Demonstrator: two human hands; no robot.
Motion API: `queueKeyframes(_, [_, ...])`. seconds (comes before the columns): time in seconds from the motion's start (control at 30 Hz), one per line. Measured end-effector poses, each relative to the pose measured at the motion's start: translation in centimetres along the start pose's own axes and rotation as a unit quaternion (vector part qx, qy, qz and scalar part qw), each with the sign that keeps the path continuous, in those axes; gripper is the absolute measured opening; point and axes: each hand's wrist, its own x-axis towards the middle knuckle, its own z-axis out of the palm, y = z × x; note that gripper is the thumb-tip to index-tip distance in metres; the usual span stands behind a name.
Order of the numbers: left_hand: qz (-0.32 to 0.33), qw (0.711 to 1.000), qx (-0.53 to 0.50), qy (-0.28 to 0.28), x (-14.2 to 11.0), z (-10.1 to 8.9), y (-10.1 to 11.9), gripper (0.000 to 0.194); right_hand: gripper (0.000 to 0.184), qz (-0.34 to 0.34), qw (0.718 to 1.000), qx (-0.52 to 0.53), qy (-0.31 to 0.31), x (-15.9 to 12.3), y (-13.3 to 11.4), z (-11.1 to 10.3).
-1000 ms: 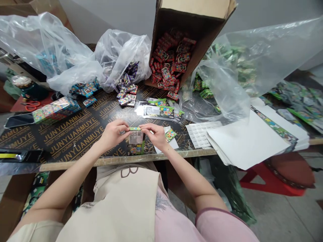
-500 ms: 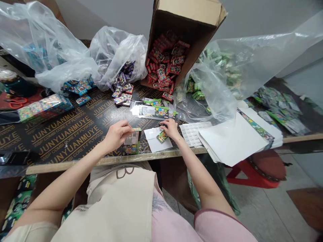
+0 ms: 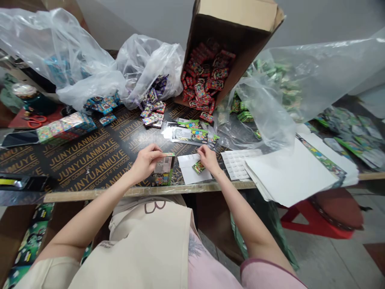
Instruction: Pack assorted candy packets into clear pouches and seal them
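Note:
My left hand (image 3: 148, 161) pinches the top edge of a flat printed carton (image 3: 163, 171), which has a pale panel and green edges, near the table's front edge. To its right, my right hand (image 3: 209, 159) has its thumb and fingers pressed together over a white sheet of paper (image 3: 192, 172). Whatever may be between those fingertips is too small to make out. A small green packet (image 3: 198, 166) lies on the sheet beside that hand. Behind both hands are several flat printed green-and-black sleeves (image 3: 191, 134) in a loose pile.
A cardboard box (image 3: 237, 52) of red packets stands at the back. Plastic bags hold blue (image 3: 104, 105), purple (image 3: 153, 96) and green packets (image 3: 245, 116). Right are a sticker sheet (image 3: 239, 163) and white papers (image 3: 276, 172); left are wrapped packets (image 3: 66, 128) and scissors (image 3: 36, 119).
The right hand's fingers have drawn together above the white sheet; they were more spread before. My left hand keeps its hold on the carton. The whole view has shifted slightly.

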Motion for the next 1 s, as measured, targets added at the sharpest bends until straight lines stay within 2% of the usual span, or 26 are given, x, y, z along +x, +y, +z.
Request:
queueKeyframes(0.1, [-0.020, 0.999, -0.034, 0.035, -0.2, 0.1, -0.2, 0.012, 0.014, -0.016, 0.985, 0.174, -0.008, 0.6, -5.8, -1.5])
queueKeyframes(0.17, [-0.030, 0.996, -0.054, 0.060, -0.3, 0.0, -0.3, 0.009, 0.019, -0.047, 0.957, 0.279, -0.061, 0.6, -10.3, -2.1])
queueKeyframes(0.23, [-0.036, 0.995, -0.062, 0.070, -0.4, 0.0, -0.5, 0.010, 0.020, -0.076, 0.941, 0.304, -0.124, 0.6, -13.9, -2.2])
queueKeyframes(0.3, [-0.047, 0.994, -0.072, 0.069, -0.5, -0.1, -0.5, 0.009, 0.021, -0.085, 0.935, 0.295, -0.175, 0.6, -16.1, -1.6])
queueKeyframes(0.43, [-0.095, 0.987, -0.109, 0.068, -0.7, -0.3, -0.6, 0.007, 0.024, -0.066, 0.931, 0.277, -0.229, 1.0, -16.7, 0.1])
queueKeyframes(0.6, [-0.115, 0.982, -0.120, 0.085, -0.8, -0.1, -0.4, 0.004, 0.024, -0.057, 0.931, 0.280, -0.227, 1.3, -16.3, 0.6])
queueKeyframes(0.77, [-0.116, 0.979, -0.111, 0.123, -0.8, 0.4, -0.3, 0.015, 0.027, -0.030, 0.917, 0.325, -0.230, 1.0, -16.3, 0.6])
queueKeyframes(0.83, [-0.108, 0.980, -0.109, 0.126, -0.9, 0.5, -0.5, 0.015, 0.029, 0.005, 0.899, 0.376, -0.226, 0.8, -16.2, 0.9])
queueKeyframes(1.0, [-0.068, 0.990, -0.057, 0.106, -0.9, 0.8, -0.3, 0.007, 0.044, 0.151, 0.821, 0.515, -0.196, -0.1, -16.5, 2.7])
